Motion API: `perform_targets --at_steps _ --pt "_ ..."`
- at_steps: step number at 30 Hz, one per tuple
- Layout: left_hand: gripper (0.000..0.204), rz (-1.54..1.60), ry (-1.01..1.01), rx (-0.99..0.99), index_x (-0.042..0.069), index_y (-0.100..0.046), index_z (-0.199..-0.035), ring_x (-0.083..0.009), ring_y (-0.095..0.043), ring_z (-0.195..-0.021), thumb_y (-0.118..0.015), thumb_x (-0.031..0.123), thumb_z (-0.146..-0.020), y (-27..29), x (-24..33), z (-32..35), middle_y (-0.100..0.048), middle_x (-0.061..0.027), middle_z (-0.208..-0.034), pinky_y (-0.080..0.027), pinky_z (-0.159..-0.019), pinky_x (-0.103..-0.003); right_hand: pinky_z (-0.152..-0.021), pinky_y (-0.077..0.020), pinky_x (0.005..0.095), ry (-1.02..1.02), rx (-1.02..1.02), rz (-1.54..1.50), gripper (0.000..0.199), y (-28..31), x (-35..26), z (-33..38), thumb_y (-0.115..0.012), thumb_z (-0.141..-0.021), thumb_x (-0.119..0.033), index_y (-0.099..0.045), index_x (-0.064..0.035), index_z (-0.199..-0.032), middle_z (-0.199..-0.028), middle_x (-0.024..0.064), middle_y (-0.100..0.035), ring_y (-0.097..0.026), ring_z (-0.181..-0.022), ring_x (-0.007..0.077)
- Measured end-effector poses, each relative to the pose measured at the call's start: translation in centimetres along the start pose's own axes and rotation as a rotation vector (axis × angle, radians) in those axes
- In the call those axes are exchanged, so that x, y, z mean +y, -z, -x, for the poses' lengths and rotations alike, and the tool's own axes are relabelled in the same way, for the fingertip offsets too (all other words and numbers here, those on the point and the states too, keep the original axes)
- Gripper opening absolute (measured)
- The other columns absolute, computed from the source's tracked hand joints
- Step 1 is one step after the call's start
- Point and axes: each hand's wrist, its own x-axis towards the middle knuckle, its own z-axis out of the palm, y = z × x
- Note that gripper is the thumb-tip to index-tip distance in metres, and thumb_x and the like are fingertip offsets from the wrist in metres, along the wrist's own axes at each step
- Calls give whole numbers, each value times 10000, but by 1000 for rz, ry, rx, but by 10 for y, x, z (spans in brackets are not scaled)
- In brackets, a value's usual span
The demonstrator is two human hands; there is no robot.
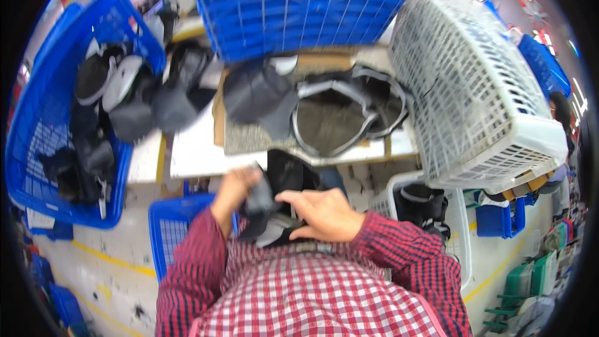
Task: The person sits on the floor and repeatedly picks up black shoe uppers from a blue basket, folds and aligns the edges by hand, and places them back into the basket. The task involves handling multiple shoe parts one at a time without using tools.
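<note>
Left hand (234,190): closed on the dark piece (258,195)
Right hand (329,213): beside it, grip unclear
Dark piece: before the checked apron (299,296)
Handling: best steadied left, smoothed lightly right

The left forearm (194,261), sleeved in red-and-dark check, rises from the lower edge toward the picture's middle, its bare left hand (234,191) bent inward with the fingers curled in a grip. The right forearm (404,248), in a matching sleeve, slants in from the lower right and lies more nearly crosswise, ending in a bare right hand (329,213) directed leftward. Its upper and lower digits are parted, their tips near the left hand but apart from it.
</note>
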Motion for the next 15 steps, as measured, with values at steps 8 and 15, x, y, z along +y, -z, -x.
perform_targets --at_steps 8,15 --pt "406 971 -61 -52 25 -559 -1318 -358 -707 -1068 -703 151 -961 70 -36 57 -512 -188 -1357 -660 -818 -396 -712 -472 324 4 226 -171 256 35 66 28 -882 -748 -130 -781 -103 -982 -805 2 -559 -562 -793 169" --pt "378 61 -633 -815 56 -647 -1274 -370 -642 -1252 -748 185 -933 -4 40 101 -576 -224 -1424 -544 -1066 -486 -741 -483 243 -17 169 -303 223 53 72 14 -795 -879 -36 -767 -59 -1099 -934 -14 -570 -573 -865 87"
